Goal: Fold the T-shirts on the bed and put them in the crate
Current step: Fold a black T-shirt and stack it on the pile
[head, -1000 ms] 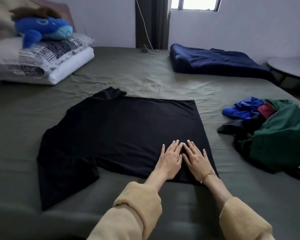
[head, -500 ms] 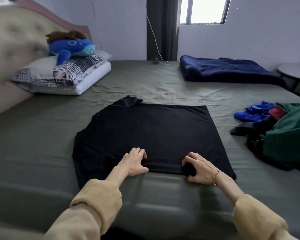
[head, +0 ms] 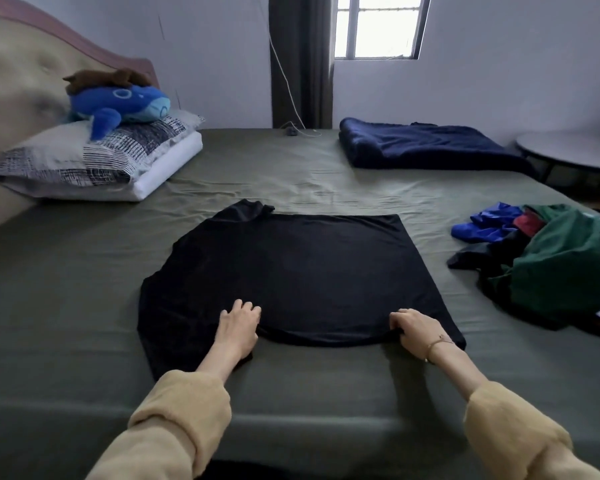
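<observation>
A black T-shirt lies flat on the olive-green bed, its hem to the right and its sleeves to the left. My left hand pinches the near edge of the shirt close to the sleeve. My right hand grips the same near edge closer to the hem, and the cloth between the two hands curves slightly upward. A heap of unfolded shirts in green, blue, red and black sits at the right side of the bed. No crate is in view.
Two pillows with a blue plush toy lie at the headboard on the left. A folded navy blanket rests at the far right of the bed. A round table stands beyond the right edge.
My hands, flat and side by side near the hem a second ago, have spread apart along the near edge and closed on the cloth. The view has shifted left.
</observation>
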A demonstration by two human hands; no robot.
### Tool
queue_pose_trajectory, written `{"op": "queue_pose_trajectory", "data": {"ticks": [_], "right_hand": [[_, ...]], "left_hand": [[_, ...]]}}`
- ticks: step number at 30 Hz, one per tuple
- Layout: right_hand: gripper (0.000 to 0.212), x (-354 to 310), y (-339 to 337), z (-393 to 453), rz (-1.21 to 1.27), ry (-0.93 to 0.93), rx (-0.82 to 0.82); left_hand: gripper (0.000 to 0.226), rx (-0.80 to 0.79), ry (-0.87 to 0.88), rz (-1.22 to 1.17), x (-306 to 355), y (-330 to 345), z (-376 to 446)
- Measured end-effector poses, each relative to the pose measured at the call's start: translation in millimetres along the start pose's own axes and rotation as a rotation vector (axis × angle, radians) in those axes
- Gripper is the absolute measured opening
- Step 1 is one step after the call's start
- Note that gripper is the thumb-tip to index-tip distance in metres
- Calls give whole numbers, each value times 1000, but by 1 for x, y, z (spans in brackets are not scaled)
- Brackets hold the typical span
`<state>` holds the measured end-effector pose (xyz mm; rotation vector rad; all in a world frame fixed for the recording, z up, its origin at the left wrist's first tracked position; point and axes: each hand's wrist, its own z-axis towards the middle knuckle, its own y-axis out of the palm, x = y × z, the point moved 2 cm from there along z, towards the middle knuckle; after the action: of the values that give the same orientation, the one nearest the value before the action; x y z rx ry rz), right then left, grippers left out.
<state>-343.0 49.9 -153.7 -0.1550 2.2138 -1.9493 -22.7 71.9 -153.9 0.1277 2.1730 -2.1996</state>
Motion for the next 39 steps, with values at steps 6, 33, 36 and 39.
{"op": "queue_pose_trajectory", "data": {"ticks": [6, 33, 36, 39], "right_hand": [[30, 19, -15, 14, 55, 157, 53], [35, 74, -11, 142, 316, 501, 592], [35, 46, -5, 140, 147, 316, 634], [57, 13, 5, 138, 152, 74, 274]], "left_hand": [[26, 28, -104, -35, 5, -5, 27], [31, 265, -356, -114, 33, 12, 178], [50, 183, -62, -146, 77, 14, 172], [68, -16, 197, -265, 120, 20, 161]]}}
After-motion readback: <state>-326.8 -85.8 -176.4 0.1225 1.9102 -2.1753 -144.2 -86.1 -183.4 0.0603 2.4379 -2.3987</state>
